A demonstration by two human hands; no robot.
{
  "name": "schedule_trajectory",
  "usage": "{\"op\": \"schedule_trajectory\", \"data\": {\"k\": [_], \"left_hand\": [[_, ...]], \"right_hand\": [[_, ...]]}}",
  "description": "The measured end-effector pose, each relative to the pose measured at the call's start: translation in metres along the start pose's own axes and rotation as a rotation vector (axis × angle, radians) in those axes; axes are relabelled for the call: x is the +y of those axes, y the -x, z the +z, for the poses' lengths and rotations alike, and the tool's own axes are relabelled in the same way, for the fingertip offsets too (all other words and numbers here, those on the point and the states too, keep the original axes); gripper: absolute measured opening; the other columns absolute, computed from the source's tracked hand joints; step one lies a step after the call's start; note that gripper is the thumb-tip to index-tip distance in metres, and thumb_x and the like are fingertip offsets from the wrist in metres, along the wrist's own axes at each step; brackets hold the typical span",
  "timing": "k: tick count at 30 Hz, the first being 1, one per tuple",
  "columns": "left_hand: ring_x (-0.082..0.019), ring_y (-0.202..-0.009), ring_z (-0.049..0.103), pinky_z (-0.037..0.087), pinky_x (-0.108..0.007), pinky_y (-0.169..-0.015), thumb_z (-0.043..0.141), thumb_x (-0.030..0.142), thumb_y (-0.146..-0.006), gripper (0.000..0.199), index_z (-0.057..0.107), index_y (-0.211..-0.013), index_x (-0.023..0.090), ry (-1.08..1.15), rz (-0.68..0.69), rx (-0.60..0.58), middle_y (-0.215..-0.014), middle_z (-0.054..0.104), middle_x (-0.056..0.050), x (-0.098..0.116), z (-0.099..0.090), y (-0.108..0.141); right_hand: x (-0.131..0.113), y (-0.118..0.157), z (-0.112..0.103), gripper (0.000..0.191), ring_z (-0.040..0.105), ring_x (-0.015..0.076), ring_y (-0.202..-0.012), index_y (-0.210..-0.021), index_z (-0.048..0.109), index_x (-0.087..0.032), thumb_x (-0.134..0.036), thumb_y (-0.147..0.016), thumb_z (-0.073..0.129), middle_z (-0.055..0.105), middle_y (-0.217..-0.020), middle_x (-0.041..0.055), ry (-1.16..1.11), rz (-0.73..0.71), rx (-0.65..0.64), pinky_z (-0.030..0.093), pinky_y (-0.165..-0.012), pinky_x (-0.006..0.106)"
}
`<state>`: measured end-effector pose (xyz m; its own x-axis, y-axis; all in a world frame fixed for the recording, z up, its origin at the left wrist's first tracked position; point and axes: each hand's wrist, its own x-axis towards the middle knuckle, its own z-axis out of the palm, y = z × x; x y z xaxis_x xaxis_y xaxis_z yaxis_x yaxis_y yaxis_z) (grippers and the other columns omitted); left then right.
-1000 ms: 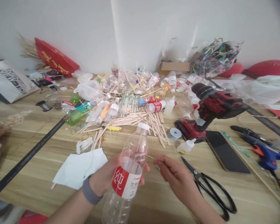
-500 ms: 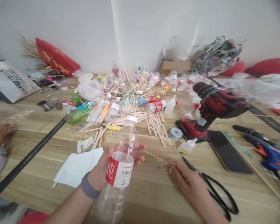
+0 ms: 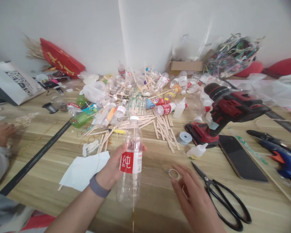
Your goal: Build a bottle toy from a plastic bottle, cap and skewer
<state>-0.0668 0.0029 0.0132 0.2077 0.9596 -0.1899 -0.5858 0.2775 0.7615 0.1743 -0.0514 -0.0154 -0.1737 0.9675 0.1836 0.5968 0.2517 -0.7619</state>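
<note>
My left hand point(image 3: 115, 163) is wrapped round a clear plastic bottle point(image 3: 130, 186) with a white cap and a red and white label, held upright above the table. A thin stick point(image 3: 133, 215) runs down along the bottle and shows below its base; whether it passes inside is hard to tell. My right hand point(image 3: 194, 194), to the right of the bottle, has curled fingers with a pale rubber band point(image 3: 174, 174) looped at the fingertips. Black-handled scissors point(image 3: 223, 194) lie just right of that hand. White paper point(image 3: 81, 170) is under my left wrist.
Flat wooden sticks point(image 3: 163, 131) and several bottles are heaped ahead. A red cordless drill point(image 3: 232, 110), a phone point(image 3: 241, 158), a wire spool point(image 3: 184, 138) and a blue glue gun point(image 3: 278, 155) lie at right. Another person's hand point(image 3: 1, 134) is at the left edge.
The strand stretched between the bottle and my right hand no longer shows. My left hand has raised and straightened the bottle; the fingers of my right hand have spread somewhat.
</note>
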Motion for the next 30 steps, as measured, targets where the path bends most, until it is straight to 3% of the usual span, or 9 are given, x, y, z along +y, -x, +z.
{"op": "schedule_trajectory", "data": {"k": [2,5,8,12,16,21,26,30], "left_hand": [[-0.022,-0.088,0.068,0.05,-0.026,-0.073,0.071,0.048,-0.072,0.045,0.072,-0.096,0.01,-0.001,0.029,0.039,-0.093,0.075,-0.01,0.001,0.006,-0.002],[-0.021,-0.09,0.067,0.049,-0.025,-0.074,0.073,0.046,-0.07,0.044,0.072,-0.098,0.012,0.01,0.086,0.078,-0.095,0.075,-0.008,0.0,0.017,-0.003],[-0.022,-0.096,0.066,0.048,-0.027,-0.081,0.072,0.047,-0.072,0.043,0.072,-0.099,0.013,0.017,0.143,0.091,-0.093,0.075,-0.008,-0.003,0.024,-0.003],[-0.023,-0.096,0.067,0.049,-0.026,-0.079,0.073,0.05,-0.07,0.045,0.073,-0.099,0.015,0.058,0.144,0.103,-0.09,0.076,-0.007,-0.008,0.026,-0.002],[-0.022,-0.093,0.068,0.05,-0.026,-0.076,0.072,0.05,-0.071,0.044,0.073,-0.098,0.015,0.073,0.149,0.11,-0.09,0.076,-0.007,-0.01,0.026,-0.001],[-0.021,-0.087,0.069,0.05,-0.025,-0.071,0.07,0.05,-0.072,0.044,0.073,-0.099,0.015,0.092,0.156,0.114,-0.092,0.076,-0.008,-0.011,0.025,-0.003],[-0.021,-0.092,0.069,0.05,-0.025,-0.08,0.07,0.05,-0.072,0.044,0.073,-0.099,0.015,0.115,0.175,0.118,-0.093,0.076,-0.006,-0.011,0.023,-0.005],[-0.02,-0.093,0.069,0.05,-0.025,-0.081,0.072,0.049,-0.071,0.043,0.073,-0.098,0.015,0.131,0.166,0.091,-0.092,0.076,-0.005,-0.012,0.022,-0.006]], "right_hand": [[-0.014,0.007,0.008,0.031,0.066,0.0232,-0.094,-0.108,0.067,-0.023,-0.038,-0.092,0.045,0.069,-0.104,0.0105,-0.14,0.054,-0.201,0.052,-0.082,0.033],[-0.03,0.015,0.021,0.043,0.059,0.0157,-0.06,-0.091,0.071,-0.022,-0.052,-0.092,0.04,0.062,-0.064,0.0014,-0.448,0.275,-0.622,0.046,-0.059,0.025],[-0.034,0.018,0.03,0.052,0.04,0.0084,-0.046,-0.08,0.07,-0.019,-0.065,-0.085,0.045,0.053,-0.058,-0.0024,-0.716,0.408,-0.839,0.028,-0.045,0.02],[-0.031,0.018,0.033,0.051,0.033,0.0052,-0.045,-0.077,0.066,-0.018,-0.068,-0.075,0.058,0.058,-0.064,-0.0025,-0.835,0.491,-0.836,0.02,-0.045,0.02],[-0.021,0.02,0.04,0.053,0.033,0.0047,-0.043,-0.067,0.057,-0.017,-0.07,-0.069,0.063,0.047,-0.053,-0.0068,-0.833,0.511,-0.839,0.019,-0.044,0.021],[-0.008,0.025,0.053,0.064,0.032,0.0035,-0.043,-0.066,0.047,-0.019,-0.071,-0.044,0.078,0.043,-0.051,-0.01,-0.918,0.628,-0.82,0.021,-0.043,0.02],[-0.012,0.024,0.045,0.059,0.039,0.0039,-0.047,-0.082,0.061,-0.015,-0.072,-0.069,0.063,0.059,-0.069,-0.001,-0.979,0.575,-0.854,0.021,-0.045,0.021],[-0.007,0.027,0.049,0.055,0.035,0.0025,-0.044,-0.071,0.058,-0.015,-0.069,-0.066,0.069,0.057,-0.061,-0.0031,-0.985,0.627,-0.921,0.022,-0.047,0.021]]}}
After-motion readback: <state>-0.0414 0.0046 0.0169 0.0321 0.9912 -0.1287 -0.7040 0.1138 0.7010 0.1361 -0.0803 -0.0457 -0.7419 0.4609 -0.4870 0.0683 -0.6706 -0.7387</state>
